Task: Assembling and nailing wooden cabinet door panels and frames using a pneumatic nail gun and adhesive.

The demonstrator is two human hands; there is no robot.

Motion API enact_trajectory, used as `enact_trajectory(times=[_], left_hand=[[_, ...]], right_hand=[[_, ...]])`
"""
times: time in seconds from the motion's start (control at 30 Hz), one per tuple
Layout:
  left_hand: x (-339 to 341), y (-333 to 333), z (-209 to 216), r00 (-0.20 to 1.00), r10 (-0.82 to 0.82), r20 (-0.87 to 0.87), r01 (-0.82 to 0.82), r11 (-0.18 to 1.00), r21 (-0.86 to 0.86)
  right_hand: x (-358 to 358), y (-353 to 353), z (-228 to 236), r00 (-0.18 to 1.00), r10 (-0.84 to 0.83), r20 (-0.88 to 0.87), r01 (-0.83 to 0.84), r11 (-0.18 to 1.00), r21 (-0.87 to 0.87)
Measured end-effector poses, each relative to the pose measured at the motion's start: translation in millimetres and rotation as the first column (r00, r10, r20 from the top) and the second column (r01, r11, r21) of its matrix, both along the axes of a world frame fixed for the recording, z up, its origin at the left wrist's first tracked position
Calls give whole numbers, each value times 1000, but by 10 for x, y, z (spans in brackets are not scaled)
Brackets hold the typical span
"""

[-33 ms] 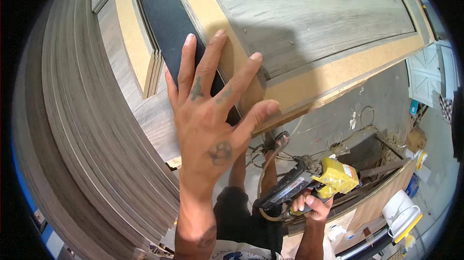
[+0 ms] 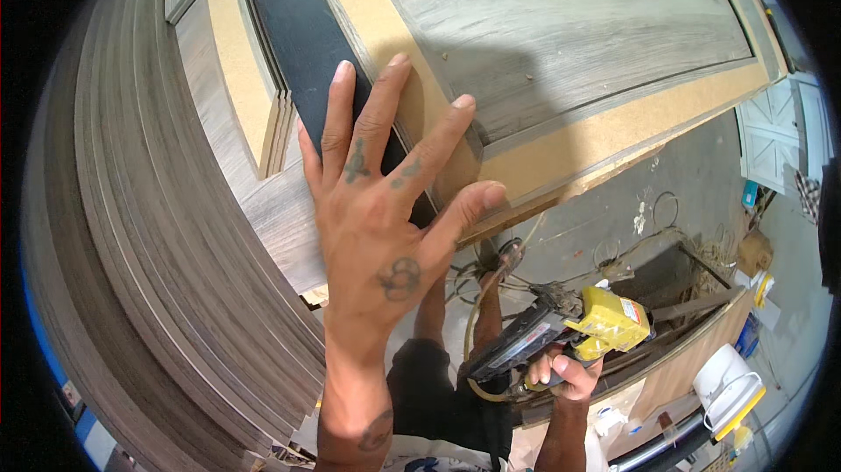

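Observation:
My left hand (image 2: 385,200) lies with fingers spread across a dark strip (image 2: 307,42) and the tan frame edge of a wood-grain panel (image 2: 578,25). Nothing is gripped in it; the fingertips rest on the tan border. Lower right, my right hand (image 2: 565,371) is wrapped round the handle of a yellow and black nail gun (image 2: 613,325). The gun's black magazine points toward the lower left, away from the panel. An air hose (image 2: 477,310) runs near its handle. Left of the dark strip lies another tan-bordered panel (image 2: 229,78).
A tall stack of grey-brown boards (image 2: 166,235) fills the left side. Below the panel's edge, a wooden bin (image 2: 692,332) holds scraps. A white bucket (image 2: 725,384) stands at the lower right, and white cabinet doors (image 2: 775,134) lean farther back.

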State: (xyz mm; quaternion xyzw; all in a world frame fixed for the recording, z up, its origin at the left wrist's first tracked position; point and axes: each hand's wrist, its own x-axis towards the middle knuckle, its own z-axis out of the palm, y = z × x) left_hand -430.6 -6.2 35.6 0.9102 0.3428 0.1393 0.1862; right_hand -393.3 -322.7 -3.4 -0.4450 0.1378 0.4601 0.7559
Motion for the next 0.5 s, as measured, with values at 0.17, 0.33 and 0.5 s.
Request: enact_trajectory(times=[0.17, 0.33, 0.5], left_hand=[[9, 4, -21, 999, -17, 31, 17, 1000, 6], [-123, 37, -109, 1000, -22, 8, 22, 1000, -7], [-297, 142, -251, 998, -17, 62, 20, 999, -42]], right_hand=[[-63, 112, 28, 980, -94, -175, 119, 984, 136], [-469, 443, -122, 990, 1, -139, 28, 979, 201], [-913, 916, -307, 990, 100, 100, -112, 986, 125]])
